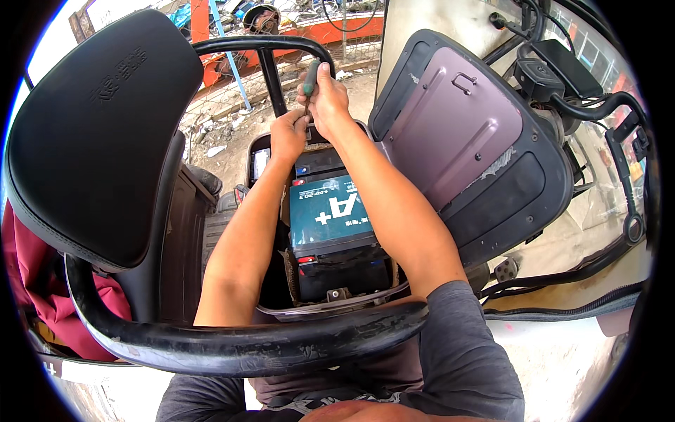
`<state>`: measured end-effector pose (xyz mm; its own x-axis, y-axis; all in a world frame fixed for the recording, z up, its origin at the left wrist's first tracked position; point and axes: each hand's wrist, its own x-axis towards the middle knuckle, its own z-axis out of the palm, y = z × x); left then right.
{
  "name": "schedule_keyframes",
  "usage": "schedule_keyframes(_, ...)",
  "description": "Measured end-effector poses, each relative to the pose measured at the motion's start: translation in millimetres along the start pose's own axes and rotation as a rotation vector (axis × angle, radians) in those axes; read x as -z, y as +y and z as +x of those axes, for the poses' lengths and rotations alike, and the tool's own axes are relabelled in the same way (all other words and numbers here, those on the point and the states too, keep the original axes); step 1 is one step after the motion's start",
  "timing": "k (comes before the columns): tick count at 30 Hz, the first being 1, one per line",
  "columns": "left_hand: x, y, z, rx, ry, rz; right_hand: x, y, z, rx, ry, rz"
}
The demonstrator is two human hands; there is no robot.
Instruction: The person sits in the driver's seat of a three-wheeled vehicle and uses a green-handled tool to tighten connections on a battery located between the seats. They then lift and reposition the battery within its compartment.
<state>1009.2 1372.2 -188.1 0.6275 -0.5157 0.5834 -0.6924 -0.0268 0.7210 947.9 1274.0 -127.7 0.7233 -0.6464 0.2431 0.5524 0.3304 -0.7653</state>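
Observation:
My right hand (329, 104) is wrapped round a screwdriver with a dark green handle (311, 77), its shaft pointing down. Just below it, my left hand (288, 138) is closed near the lower end of the shaft; what its fingertips pinch is too small to make out. Both hands are over the far rim of an open seat compartment (344, 307). Inside sit several black batteries, one with a teal top (327, 211) in the middle and another (316, 162) behind it. Red and blue terminal parts show at their edges.
A hinged seat lid (467, 119) leans open to the right. At left stands a black padded backrest (105, 133). A black armrest bar (281, 344) crosses in front of me, below my forearms; another bar (271, 81) rises beyond my hands. Handlebars (598, 105) are at far right.

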Motion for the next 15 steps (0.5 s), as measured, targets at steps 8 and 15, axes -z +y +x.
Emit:
schedule_keyframes(8, 1, -5, 4, 0.074, 0.152, 0.034, -18, 8, -12, 0.269, -0.074, -0.16)
schedule_keyframes(15, 0, -6, 5, 0.042, 0.175, 0.065, -18, 9, -12, 0.441, -0.026, -0.532)
